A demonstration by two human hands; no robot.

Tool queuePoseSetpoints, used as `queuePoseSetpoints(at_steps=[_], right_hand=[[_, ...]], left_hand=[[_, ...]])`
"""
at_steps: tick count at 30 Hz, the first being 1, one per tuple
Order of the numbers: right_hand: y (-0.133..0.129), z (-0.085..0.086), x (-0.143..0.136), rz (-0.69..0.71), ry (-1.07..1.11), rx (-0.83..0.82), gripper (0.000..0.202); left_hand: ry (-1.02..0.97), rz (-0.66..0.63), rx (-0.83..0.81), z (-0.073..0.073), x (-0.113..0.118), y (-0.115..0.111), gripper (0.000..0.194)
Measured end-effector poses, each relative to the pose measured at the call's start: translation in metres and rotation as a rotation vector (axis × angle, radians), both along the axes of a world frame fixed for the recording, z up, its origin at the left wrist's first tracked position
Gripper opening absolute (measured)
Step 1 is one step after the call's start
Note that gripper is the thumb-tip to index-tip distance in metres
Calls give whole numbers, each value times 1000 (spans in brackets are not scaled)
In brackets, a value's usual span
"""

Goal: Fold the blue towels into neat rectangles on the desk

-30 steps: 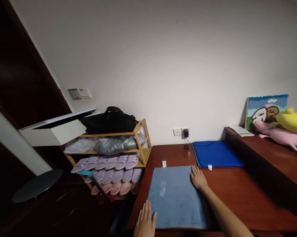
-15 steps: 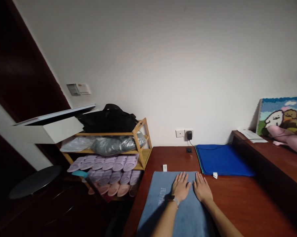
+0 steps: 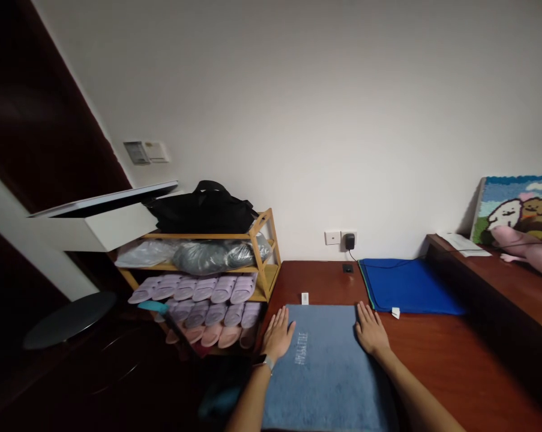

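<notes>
A grey-blue towel with white lettering lies flat on the reddish-brown table. My left hand, a watch on its wrist, rests at the towel's far left edge with fingers stretched out. Across from it, my right hand lies flat along the far right edge, fingers extended. Neither hand grips anything. A small white tag sticks out past the towel's far edge.
A folded blue cloth lies behind and right of the towel. Against the wall, a black adapter is plugged in. Left stands a wooden rack holding slippers and a black bag. A pink plush toy rests on the right ledge.
My left hand has slid left from the towel's middle to its left edge. My right hand stays at the right edge. The view has shifted slightly.
</notes>
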State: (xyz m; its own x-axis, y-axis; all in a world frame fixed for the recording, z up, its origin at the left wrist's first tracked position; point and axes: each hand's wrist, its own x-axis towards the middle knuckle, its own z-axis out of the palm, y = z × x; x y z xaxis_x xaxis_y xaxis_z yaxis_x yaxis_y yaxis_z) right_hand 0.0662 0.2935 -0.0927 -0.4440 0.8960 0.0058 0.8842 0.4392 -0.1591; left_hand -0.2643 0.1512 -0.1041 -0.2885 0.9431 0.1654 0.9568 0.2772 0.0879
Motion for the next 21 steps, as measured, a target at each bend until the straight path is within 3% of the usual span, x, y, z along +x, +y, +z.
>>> queuePoseSetpoints(at_steps=[3,5,7,9,12,14,17,21], right_hand=[[0,-2,0,23,29,-37,67],[1,-5,0,19,60,-49,68],[2,-8,0,23,86,-51,69],[4,-9,0,24,104,-59,69],[6,-8,2,44,114,-61,68],[6,-6,3,55,107,-61,67],[4,-1,2,35,101,-68,67],[0,2,2,19,93,-69,68]], left_hand=[[18,-6,5,9,5,1,66],[38,-14,98,18,23,7,64],[36,-66,211,25,58,22,61],[1,-199,245,26,106,42,59],[-68,-381,142,17,172,71,60],[-97,-382,79,9,192,81,63],[-101,-318,35,3,172,77,67],[-50,-189,9,2,94,43,68]])
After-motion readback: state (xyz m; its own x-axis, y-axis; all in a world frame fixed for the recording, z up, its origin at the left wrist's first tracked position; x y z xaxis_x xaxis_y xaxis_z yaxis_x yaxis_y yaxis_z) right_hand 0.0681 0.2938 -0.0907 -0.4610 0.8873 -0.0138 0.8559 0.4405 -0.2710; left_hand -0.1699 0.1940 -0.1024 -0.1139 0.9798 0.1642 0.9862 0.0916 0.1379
